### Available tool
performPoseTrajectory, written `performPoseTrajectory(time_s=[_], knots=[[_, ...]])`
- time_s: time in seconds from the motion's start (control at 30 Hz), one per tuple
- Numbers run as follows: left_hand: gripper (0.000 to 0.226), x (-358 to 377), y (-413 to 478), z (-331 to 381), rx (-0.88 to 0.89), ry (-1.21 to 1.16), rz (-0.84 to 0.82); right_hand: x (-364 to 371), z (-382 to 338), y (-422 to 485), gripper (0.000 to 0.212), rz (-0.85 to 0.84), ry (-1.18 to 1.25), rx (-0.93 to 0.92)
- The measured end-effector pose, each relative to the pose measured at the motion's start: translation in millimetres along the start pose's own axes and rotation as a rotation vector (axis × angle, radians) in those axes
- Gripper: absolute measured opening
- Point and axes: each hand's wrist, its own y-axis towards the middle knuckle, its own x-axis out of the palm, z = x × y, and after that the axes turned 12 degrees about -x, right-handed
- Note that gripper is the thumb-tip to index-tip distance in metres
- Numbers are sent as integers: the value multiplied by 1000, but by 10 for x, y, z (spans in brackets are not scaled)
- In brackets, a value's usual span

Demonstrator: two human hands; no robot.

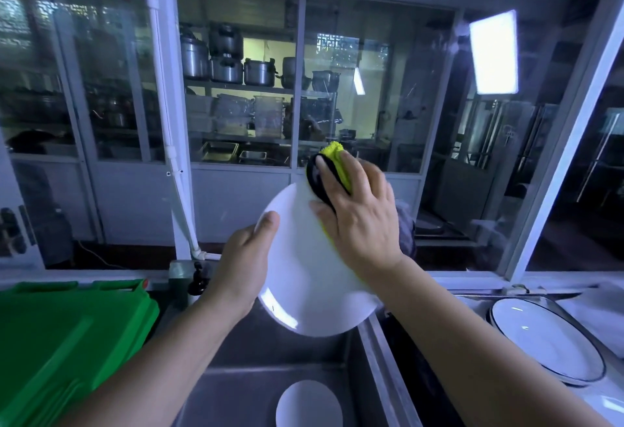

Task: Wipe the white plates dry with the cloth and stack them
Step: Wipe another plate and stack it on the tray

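Left grip [243,257] clasps the white plate [304,278] by its left rim, tilted above the sink [236,376]. Right grip [358,217], fingers flat and unclenched, presses the cloth [332,151] on its upper right rim. Best sweep in circles, turning the plate. Another plate [309,406] lies at the sink's near edge; dark-rimmed plates [540,338] stacked right, green lid [60,342] left, neither obstructing.
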Motion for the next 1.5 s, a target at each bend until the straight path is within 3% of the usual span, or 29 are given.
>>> performPoseTrajectory(time_s=[0.17,0.33,0.47,0.63,0.83,0.97,1.1,1.17,1.23,1.33,1.43,1.5], knots=[[35,-79,50,23,16,-142,122,66,-28,-192,61,-133,21,246],[37,-7,83,21,4,-262,191,141,-271,-322,62,-193,122,311],[45,98,116,41,-32,-319,92,100,-533,-285,60,-130,231,139],[48,84,166,97,-72,-450,153,158,-762,-459,48,3,337,-132],[43,-6,201,21,-121,-436,183,389,-560,-738,36,184,196,-366],[36,-133,246,0,-127,-362,250,430,-213,-867,37,177,95,-411],[39,-257,266,4,-174,-296,269,384,148,-813,32,122,32,-251],[42,-289,249,-19,-189,-275,263,347,282,-714,37,84,118,-112],[42,-295,248,-72,-187,-254,270,285,321,-606,39,107,367,201],[39,-260,269,-135,-142,-254,276,164,237,-458,25,164,971,804],[39,-204,283,-161,-163,-251,232,87,166,-410,4,86,1492,1014],[39,-201,308,-167,-167,-210,223,31,144,-387,17,51,1598,1034]])
